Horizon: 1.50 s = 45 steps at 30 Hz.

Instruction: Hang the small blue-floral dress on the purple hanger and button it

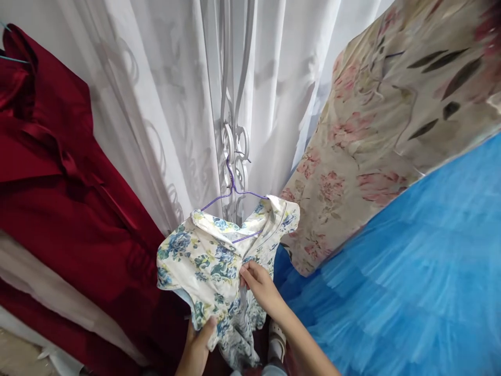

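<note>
A white short-sleeved blouse (211, 256) with blue, green and yellow flowers hangs on a thin purple wire hanger (214, 200). Its collar lies spread, and its lower part falls in folds. My right hand (258, 284) pinches the front edge of the blouse below the neckline. Lower down, my left hand (198, 347) grips its side, with the thumb on top of the cloth and the fingers mostly hidden behind it. The hanger's hook goes up to a white scrolled metal stand (228, 138).
A dark red garment (66, 130) hangs along the left. On the right are a beige cloth (352, 130) with pink flowers and a blue layered tulle skirt (395, 261). White curtains (176, 89) hang behind the stand. A light shoe (277, 334) shows below.
</note>
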Motion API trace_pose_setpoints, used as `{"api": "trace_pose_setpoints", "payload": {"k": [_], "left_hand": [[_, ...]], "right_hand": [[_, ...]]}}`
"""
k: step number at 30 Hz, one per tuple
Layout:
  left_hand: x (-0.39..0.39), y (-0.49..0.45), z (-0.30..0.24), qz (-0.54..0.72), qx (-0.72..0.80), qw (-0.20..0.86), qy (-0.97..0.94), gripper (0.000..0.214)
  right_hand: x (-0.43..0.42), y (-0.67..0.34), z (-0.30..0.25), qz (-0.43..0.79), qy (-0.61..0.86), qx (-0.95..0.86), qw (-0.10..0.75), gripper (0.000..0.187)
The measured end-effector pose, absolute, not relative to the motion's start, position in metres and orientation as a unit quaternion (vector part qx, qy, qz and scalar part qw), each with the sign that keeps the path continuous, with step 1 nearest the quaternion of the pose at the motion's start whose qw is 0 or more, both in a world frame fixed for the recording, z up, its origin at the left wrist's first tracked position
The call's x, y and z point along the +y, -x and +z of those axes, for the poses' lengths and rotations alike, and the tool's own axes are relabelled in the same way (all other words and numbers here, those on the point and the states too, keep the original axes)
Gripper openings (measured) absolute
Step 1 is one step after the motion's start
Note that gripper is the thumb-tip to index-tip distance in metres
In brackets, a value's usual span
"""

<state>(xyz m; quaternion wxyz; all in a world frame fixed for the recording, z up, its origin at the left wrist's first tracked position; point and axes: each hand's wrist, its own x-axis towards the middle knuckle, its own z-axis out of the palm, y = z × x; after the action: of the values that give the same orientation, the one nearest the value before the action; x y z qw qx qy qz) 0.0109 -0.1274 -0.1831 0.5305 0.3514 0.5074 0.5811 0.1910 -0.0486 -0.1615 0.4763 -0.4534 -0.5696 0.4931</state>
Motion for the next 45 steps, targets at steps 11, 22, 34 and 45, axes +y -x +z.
{"api": "trace_pose_setpoints", "payload": {"k": [11, 22, 34, 45], "left_hand": [[-0.096, -0.041, -0.187, 0.512, 0.53, 0.213, -0.641, 0.022], [-0.069, -0.054, -0.163, 0.309, 0.499, 0.213, -0.781, 0.016], [-0.045, -0.016, -0.05, 0.524, 0.426, 0.116, -0.729, 0.038], [-0.003, -0.011, 0.012, 0.644, 0.4, -0.034, -0.651, 0.015]], "right_hand": [[-0.073, -0.186, -0.149, 0.555, 0.469, -0.503, 0.469, 0.019], [-0.03, -0.185, -0.028, 0.474, 0.396, -0.501, 0.606, 0.023], [-0.027, -0.185, 0.002, 0.484, 0.337, -0.517, 0.62, 0.014], [-0.02, -0.176, -0.036, 0.359, 0.399, -0.583, 0.61, 0.028]]}}
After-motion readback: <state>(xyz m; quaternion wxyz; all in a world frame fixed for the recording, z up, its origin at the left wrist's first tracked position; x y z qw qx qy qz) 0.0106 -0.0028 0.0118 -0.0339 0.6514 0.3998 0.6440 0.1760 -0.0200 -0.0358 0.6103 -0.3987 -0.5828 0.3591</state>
